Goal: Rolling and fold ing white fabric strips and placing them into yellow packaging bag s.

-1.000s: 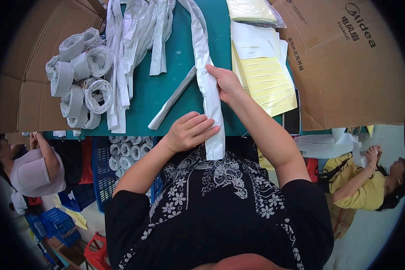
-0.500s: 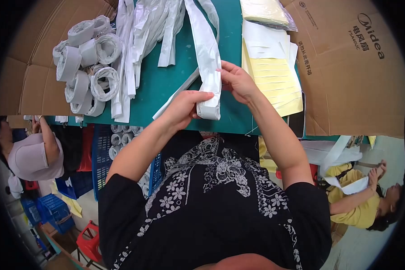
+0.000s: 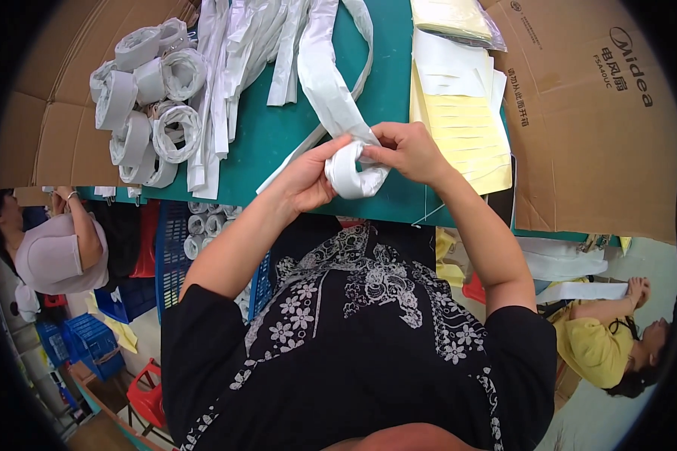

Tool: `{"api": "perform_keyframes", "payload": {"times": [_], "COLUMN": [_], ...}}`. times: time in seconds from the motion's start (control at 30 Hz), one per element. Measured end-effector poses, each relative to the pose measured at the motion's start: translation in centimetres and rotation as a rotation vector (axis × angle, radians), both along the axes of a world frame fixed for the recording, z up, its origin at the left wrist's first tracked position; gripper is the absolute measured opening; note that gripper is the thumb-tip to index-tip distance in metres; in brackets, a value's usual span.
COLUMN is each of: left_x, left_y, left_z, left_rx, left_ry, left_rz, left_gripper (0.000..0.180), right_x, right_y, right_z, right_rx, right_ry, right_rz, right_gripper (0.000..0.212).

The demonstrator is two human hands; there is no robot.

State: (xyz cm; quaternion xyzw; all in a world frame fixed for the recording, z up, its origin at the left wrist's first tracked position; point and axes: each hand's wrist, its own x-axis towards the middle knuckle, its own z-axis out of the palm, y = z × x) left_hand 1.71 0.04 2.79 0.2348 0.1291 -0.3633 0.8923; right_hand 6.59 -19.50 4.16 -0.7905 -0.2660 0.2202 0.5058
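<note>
Between my hands is a white plastic strip [image 3: 328, 92], its near end bent into a ring-shaped coil [image 3: 343, 172]. My left hand [image 3: 314, 174] pinches the coil from the left, thumb on top. On the right, my right hand [image 3: 408, 152] grips the strip where it meets the coil, thumb near the ring's opening. The strip's free length runs away over the green table [image 3: 259, 143], loops at the far side and comes back, its loose end lying left of my hands. Finished-looking white rolls [image 3: 137, 89] are piled at the left, beside long flat white strips [image 3: 217, 83].
Cardboard boxes flank the table on the left [image 3: 68, 113] and right [image 3: 579, 128]. Slit yellow sheets [image 3: 466, 135] lie at the right, below a plastic-wrapped yellow pack [image 3: 451, 16]. A blue crate [image 3: 170, 240] holding white rolls stands below the table edge. Other people work at both sides.
The strip's near end has gone from a flat fold to a round open coil. My right hand has come down and in toward my left hand.
</note>
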Motion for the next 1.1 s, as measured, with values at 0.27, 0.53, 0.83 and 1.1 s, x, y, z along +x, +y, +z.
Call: {"api": "perform_keyframes", "payload": {"times": [0.27,0.53,0.83,1.1], "left_x": [-1.0,-1.0,0.1,0.4], "left_y": [0.2,0.2,0.0,0.9], "left_z": [-0.9,-1.2,0.4,-1.9], "left_rx": [1.529,1.394,0.824,1.206], "left_ry": [-1.737,-2.087,-0.586,-1.334], "left_rz": [0.449,0.42,0.169,0.409], "left_gripper": [0.045,0.021,0.026,0.034], "right_x": [-1.6,-1.9,0.9,-1.0], "right_y": [1.6,1.6,1.8,4.1], "right_z": [-2.9,-3.9,-4.5,-3.5], "right_rx": [0.504,0.902,0.532,0.412], "right_ry": [0.758,1.11,0.687,0.854], "right_rz": [-0.478,-0.181,-0.127,-0.509], "right_gripper": [0.021,0.033,0.036,0.024]}}
